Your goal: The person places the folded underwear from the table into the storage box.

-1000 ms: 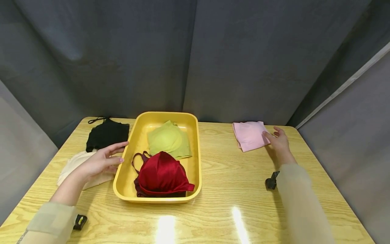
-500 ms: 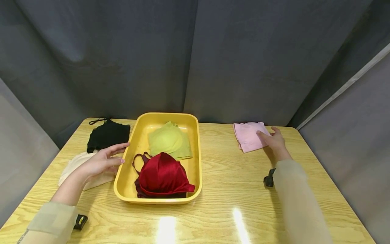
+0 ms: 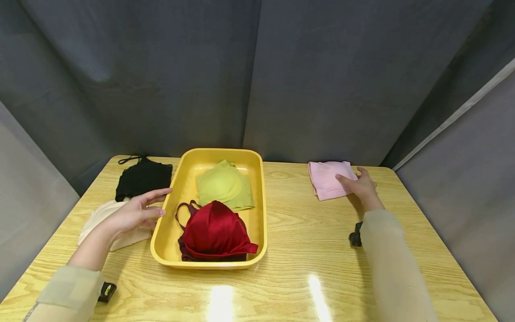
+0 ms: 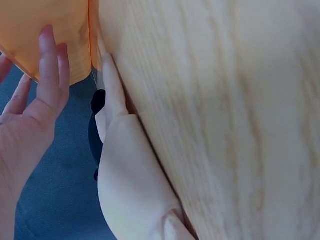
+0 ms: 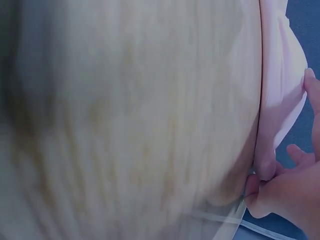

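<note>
My left hand (image 3: 130, 217) lies at the left wall of a yellow tray (image 3: 263, 214), fingers extended along the rim. Inside the tray are a red satin bra (image 3: 215, 228) at the near end and a yellow-green bra top (image 3: 223, 185) behind it. Far to the right, my right hand (image 3: 365, 188) grips the right edge of a folded pink garment (image 3: 327, 181). In the right wrist view the thumb presses the top of the pink cloth (image 5: 282, 90), while curled fingers (image 5: 255, 192) meet its edge down at the table.
Left of the tray lie a folded black strappy top (image 3: 142, 176) and, nearer, a cream garment (image 3: 100, 214), partly hidden by my left arm. Grey curtains (image 3: 181, 80) close off the back and sides of the wooden table (image 3: 306, 250).
My right hand has moved left onto the pink garment, and its thumb has slid further across the cloth. My left hand has stayed at the tray.
</note>
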Demonstrator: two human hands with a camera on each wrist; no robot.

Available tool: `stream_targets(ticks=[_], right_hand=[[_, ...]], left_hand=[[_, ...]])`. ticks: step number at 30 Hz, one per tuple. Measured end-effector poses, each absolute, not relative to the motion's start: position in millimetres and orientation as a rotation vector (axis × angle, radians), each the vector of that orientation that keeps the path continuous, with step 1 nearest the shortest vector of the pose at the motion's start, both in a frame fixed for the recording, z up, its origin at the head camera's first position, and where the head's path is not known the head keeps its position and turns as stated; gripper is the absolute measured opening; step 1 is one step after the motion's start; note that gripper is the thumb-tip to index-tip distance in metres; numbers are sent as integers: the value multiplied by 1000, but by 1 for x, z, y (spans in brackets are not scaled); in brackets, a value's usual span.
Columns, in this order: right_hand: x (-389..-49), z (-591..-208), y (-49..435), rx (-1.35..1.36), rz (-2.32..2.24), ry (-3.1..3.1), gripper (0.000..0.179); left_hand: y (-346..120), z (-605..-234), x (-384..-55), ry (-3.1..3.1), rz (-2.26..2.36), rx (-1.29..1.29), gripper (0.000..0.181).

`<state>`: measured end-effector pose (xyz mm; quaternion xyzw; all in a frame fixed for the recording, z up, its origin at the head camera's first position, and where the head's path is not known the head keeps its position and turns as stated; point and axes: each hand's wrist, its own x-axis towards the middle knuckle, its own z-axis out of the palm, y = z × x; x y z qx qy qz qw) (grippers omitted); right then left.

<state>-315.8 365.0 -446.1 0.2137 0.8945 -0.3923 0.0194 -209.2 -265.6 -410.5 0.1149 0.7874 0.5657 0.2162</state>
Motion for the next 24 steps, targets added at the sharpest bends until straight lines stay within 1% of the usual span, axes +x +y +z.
stream_targets(ticks=[14, 19, 24], right_hand=[[-310, -442, 374, 487, -1047, 2832, 117], [-311, -443, 375, 449, -1033, 2856, 116], [-313, -445, 375, 411, -1117, 2838, 112]], left_hand=[[-265, -410, -209, 2189, 1561, 339, 65], [-265, -410, -209, 2185, 1564, 332, 66], [-265, -410, -209, 2186, 1563, 330, 65]])
